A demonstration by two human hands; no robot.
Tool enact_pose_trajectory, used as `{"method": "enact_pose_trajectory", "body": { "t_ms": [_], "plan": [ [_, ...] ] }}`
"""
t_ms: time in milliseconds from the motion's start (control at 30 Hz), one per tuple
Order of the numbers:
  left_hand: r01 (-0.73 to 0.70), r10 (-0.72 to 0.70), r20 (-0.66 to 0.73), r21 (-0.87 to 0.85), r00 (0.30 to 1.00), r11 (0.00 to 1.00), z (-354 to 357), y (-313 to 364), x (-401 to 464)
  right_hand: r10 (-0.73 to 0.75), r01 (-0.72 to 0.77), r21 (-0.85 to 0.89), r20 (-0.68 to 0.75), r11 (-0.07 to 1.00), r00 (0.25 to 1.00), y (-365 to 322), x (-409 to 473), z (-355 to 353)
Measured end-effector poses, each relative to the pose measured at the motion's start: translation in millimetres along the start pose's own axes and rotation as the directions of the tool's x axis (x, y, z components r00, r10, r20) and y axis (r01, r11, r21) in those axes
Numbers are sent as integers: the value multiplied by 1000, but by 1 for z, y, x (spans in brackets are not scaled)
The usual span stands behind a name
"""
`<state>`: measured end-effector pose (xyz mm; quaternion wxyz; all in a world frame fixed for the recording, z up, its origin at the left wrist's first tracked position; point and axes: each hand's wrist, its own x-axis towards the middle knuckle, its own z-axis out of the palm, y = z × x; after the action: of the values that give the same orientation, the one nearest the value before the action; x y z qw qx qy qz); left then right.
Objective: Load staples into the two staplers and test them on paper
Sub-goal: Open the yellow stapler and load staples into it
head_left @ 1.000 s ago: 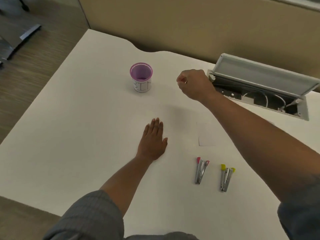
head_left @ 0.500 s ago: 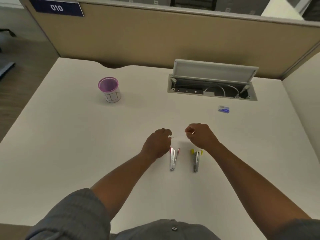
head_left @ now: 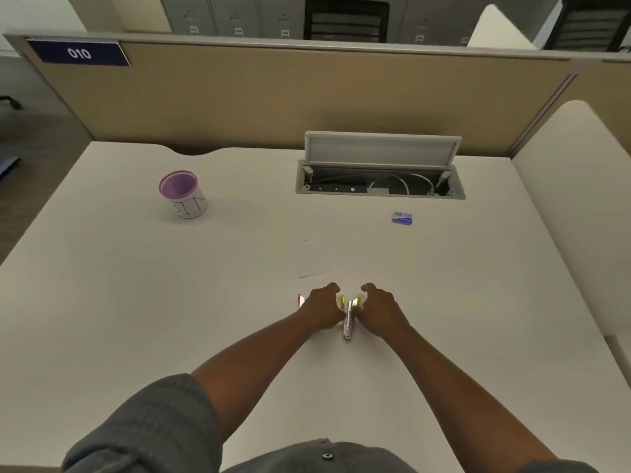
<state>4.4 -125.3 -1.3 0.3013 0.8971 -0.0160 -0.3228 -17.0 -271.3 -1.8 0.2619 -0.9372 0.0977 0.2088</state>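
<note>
The yellow-tipped stapler (head_left: 348, 319) lies on the white desk between my two hands. My left hand (head_left: 321, 307) has curled fingers and its thumb is against the stapler's left side. My right hand (head_left: 380, 310) is also curled, with its thumb against the right side. The red-tipped stapler (head_left: 300, 300) is mostly hidden under my left hand; only its red end shows. A thin strip (head_left: 314, 274), possibly staples, lies just beyond my hands. The small blue staple box (head_left: 402, 218) sits farther back on the right. I cannot make out the paper.
A purple-rimmed cup (head_left: 182, 194) stands at the back left. An open cable hatch (head_left: 380, 180) with its lid raised is set into the desk at the back. A tan partition (head_left: 307, 97) closes off the far edge.
My right hand came back from far across the desk. Both hands held a thin strip between them, which now lies on the desk. They dropped onto the staplers.
</note>
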Motion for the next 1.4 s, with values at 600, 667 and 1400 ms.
{"method": "enact_pose_trajectory", "body": {
  "t_ms": [600, 667, 1400],
  "plan": [
    [121, -181, -48, -579, 982, 806, 23, 8, -15, 97, -107, 469, 46, 877, 994, 8, -7, 0],
    [118, -180, -32, -640, 983, 759, 21, 7, -18, 83, -84, 519, 25, 851, 996, 6, -10, -2],
    [-358, 203, -345, -479, 917, 802, -38, -5, -48, -204, 301, 439, -255, 847, 945, -46, -36, -25]
  ]
}}
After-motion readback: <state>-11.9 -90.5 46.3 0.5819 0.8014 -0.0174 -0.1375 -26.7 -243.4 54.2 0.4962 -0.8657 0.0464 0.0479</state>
